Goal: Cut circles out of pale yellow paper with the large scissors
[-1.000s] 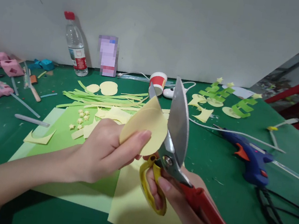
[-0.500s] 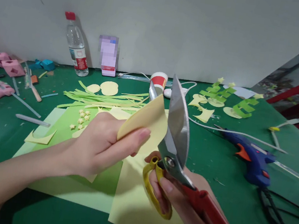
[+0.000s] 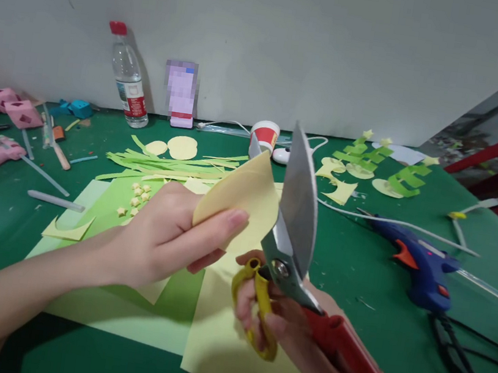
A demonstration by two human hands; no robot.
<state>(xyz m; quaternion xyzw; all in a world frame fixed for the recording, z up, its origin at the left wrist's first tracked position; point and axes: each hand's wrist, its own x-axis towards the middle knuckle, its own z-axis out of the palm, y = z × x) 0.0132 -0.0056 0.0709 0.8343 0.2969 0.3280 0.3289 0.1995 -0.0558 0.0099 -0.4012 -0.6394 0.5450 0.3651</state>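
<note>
My left hand pinches a curved piece of pale yellow paper between thumb and fingers. My right hand grips large scissors with silver blades, a yellow finger loop and a long red handle. The blades stand apart and point upward. One passes in front of the paper's right edge; the other is mostly hidden behind the paper. Beneath the hands lie green sheets and a pale yellow sheet. Several small folded paper stars rest left of my left hand.
Green paper strips and yellow discs lie behind my hands. A bottle, a phone and a paper cup stand by the wall. At right is a blue glue gun with cables; green spiral pieces stand beyond it.
The scissors' yellow loop has shifted left, away from the red handle, and the front blade has tipped slightly right. The paper and my left hand have moved a little left.
</note>
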